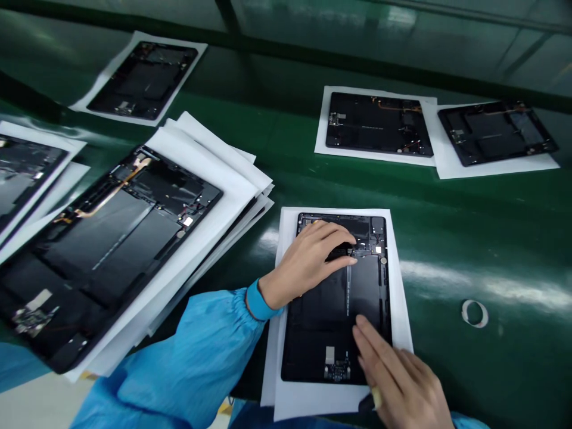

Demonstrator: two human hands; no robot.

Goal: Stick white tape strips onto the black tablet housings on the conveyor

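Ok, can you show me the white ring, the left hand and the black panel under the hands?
White ring point(480, 325): head view, on the lower part of its band.
Left hand point(308, 256): head view, on the back of the hand.
Black panel point(328, 310): head view, on its flat dark middle.

I read the counter point(447, 256) as smooth and glossy, catching bright streaks of light. The device shell point(313, 328) near the middle looks smooth and mostly matt, plastic or metal, I cannot tell which; the paper sheet point(313, 402) beneath it is matt. On the left, the near shell point(102, 226) shows me a low sheen and a metallic-looking ribbon point(109, 199), over a matt paper stack point(210, 173). I see soft, creased cloth in the sleeve point(201, 357).
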